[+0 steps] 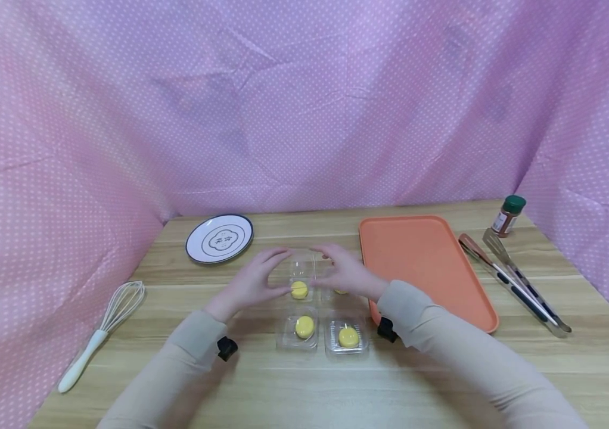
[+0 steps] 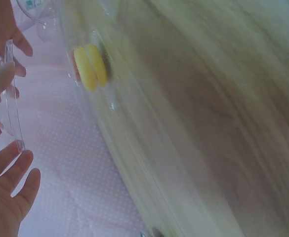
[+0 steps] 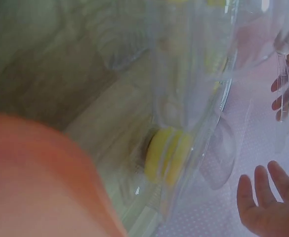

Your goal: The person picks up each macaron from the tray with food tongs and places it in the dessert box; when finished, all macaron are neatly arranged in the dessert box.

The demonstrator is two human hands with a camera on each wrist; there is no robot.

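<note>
Several clear plastic boxes, each with a yellow macaron, stand on the table in the head view. In front are the left box (image 1: 289, 341) with its macaron (image 1: 304, 327) and the right box (image 1: 336, 351) with its macaron (image 1: 349, 337). My left hand (image 1: 251, 281) is by the back left macaron (image 1: 299, 290). Between its thumb and fingertips it holds a thin clear plastic lid (image 2: 12, 113). Opposite it, my right hand (image 1: 348, 273) partly covers the back right macaron (image 1: 341, 291); its fingers (image 3: 265, 190) are spread beside the plastic.
An orange tray (image 1: 422, 268) lies on the right, with two pairs of tongs (image 1: 519, 286) and a green-capped jar (image 1: 507, 215) beyond it. A white plate (image 1: 202, 247) is at the back left, a whisk (image 1: 98, 339) at the left edge. Pink dotted cloth (image 1: 304, 107) surrounds the table.
</note>
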